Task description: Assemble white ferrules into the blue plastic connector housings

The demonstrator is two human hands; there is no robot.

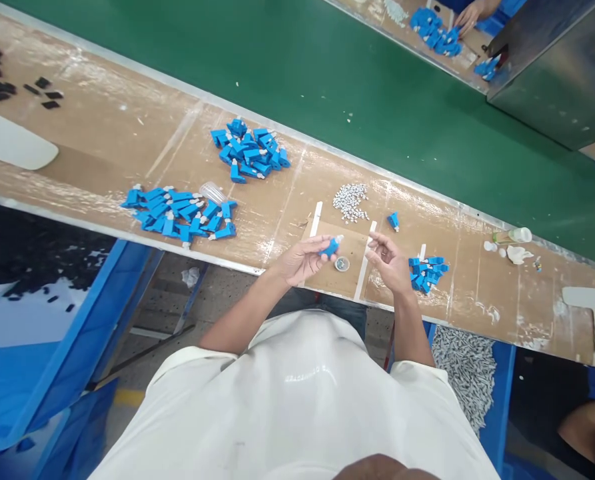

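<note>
My left hand (304,259) is closed on a small blue plastic part with a white tip (331,247), pinched between thumb and fingers above the bench. To its right, my right hand (388,262) hovers with fingers bent and slightly apart; nothing shows between them. A small round dish (342,264) with dark, shiny bits lies between my hands. Beyond them spreads a heap of small silvery pieces (351,202). One loose blue part (394,221) lies past my right hand, and a cluster of blue parts (428,273) sits just right of that wrist.
Two heaps of blue parts (251,152) (180,213) lie to the left. White strips (365,261) flank the work spot. A green belt (297,73) runs behind the bench. A bin of grey pieces (464,373) stands below right. Another person's hand (470,17) is across the belt.
</note>
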